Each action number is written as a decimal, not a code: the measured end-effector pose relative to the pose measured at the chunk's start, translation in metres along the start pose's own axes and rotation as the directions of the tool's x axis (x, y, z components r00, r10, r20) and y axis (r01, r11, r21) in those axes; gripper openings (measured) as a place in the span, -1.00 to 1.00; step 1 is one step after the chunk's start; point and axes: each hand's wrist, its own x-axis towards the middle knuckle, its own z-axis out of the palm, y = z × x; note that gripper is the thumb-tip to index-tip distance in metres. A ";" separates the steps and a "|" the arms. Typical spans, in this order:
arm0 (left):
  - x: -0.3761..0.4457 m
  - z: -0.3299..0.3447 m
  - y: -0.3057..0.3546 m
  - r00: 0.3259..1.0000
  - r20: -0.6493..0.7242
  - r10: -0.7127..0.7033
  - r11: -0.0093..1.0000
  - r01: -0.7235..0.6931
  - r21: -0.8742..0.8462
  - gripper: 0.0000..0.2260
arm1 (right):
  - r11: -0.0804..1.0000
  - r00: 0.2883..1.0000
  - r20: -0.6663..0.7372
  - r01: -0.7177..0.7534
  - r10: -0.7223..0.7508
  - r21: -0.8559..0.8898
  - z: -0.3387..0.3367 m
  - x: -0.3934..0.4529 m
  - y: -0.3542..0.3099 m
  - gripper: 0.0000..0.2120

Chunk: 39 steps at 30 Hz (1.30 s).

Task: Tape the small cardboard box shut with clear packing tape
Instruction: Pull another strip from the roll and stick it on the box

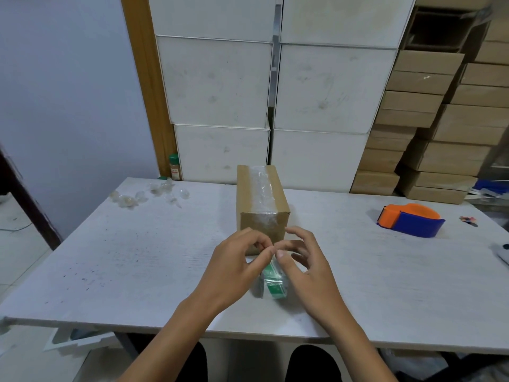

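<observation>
The small cardboard box stands on the white table, flaps closed, with a wrinkled strip of clear tape running along its top and over the near face. Just in front of it a roll of clear packing tape with a green core sits upright between my hands. My left hand pinches thumb and forefinger together above the roll, seemingly on the tape's loose end. My right hand has its thumb on the roll's top edge and its fingers curled behind it. The fingertips of both hands meet.
An orange and blue tape dispenser lies at the right. Several crumpled bits of clear tape lie at the far left. A green-capped bottle stands behind the table. White boxes and brown cartons are stacked behind.
</observation>
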 end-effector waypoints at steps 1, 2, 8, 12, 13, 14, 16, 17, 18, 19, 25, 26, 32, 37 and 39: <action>0.000 0.000 0.001 1.000 0.001 0.004 1.000 -0.004 -0.001 -0.88 | 0.999 1.000 0.010 0.030 -0.029 -0.030 -0.001 0.000 -0.001 -0.74; 0.000 -0.001 0.001 1.000 0.000 0.012 1.000 -0.012 -0.003 -0.87 | 0.997 0.999 0.014 0.051 -0.051 -0.055 -0.001 0.000 -0.002 -0.81; 0.000 0.000 0.001 1.000 -0.006 -0.004 0.998 0.003 -0.069 -0.92 | 0.989 0.998 0.003 0.066 -0.067 -0.131 0.002 0.000 -0.002 -0.87; -0.004 0.001 0.000 0.990 -0.003 -0.143 0.981 0.142 -0.131 -0.93 | 0.989 0.999 -0.010 0.036 -0.038 -0.142 0.006 0.000 -0.002 -0.85; -0.004 0.002 -0.001 0.987 -0.004 -0.160 0.977 0.158 -0.144 -0.92 | 0.991 0.999 -0.017 0.026 -0.028 -0.134 0.007 0.000 -0.003 -0.84; -0.004 0.003 -0.001 0.985 -0.004 -0.172 0.973 0.169 -0.157 -0.92 | 0.993 1.000 -0.022 0.016 -0.019 -0.120 0.008 0.000 -0.004 -0.84; -0.004 0.005 -0.002 0.982 0.000 -0.191 0.965 0.188 -0.183 -0.91 | 0.995 0.999 -0.034 -0.003 -0.001 -0.097 0.010 0.000 -0.004 -0.84; -0.005 0.007 -0.001 0.980 -0.002 -0.201 0.960 0.197 -0.197 -0.92 | 0.996 0.999 -0.041 -0.013 0.009 -0.088 0.010 0.001 -0.004 -0.84; -0.005 0.008 -0.001 0.978 -0.007 -0.208 0.956 0.202 -0.213 -0.92 | 0.997 0.999 -0.048 -0.022 0.018 -0.080 0.011 0.001 -0.004 -0.85; -0.006 0.009 0.000 0.978 -0.012 -0.210 0.952 0.202 -0.229 -0.91 | 0.997 0.998 -0.053 -0.030 0.027 -0.075 0.011 0.002 -0.004 -0.85; -0.008 0.010 0.000 0.980 -0.011 -0.198 0.953 0.190 -0.236 -0.78 | 0.997 0.996 -0.064 -0.058 0.055 -0.053 0.011 0.006 -0.007 -0.85; -0.008 0.010 -0.001 0.981 -0.010 -0.194 0.956 0.186 -0.228 -0.77 | 0.996 0.995 -0.061 -0.077 0.075 -0.042 0.010 0.007 -0.007 -0.85; -0.007 0.016 -0.004 0.987 -0.039 -0.157 0.962 0.144 -0.234 -0.85 | 0.990 0.987 -0.070 -0.143 0.142 -0.001 0.007 0.013 -0.009 -0.85; -0.009 0.018 -0.003 0.984 -0.019 -0.178 0.948 0.166 -0.273 -0.83 | 0.987 0.984 -0.080 -0.160 0.161 0.016 0.006 0.013 -0.009 -0.88; -0.010 0.018 -0.004 0.984 -0.029 -0.174 0.952 0.160 -0.260 -0.84 | 0.986 0.981 -0.102 -0.164 0.167 0.035 0.006 0.012 -0.009 -0.90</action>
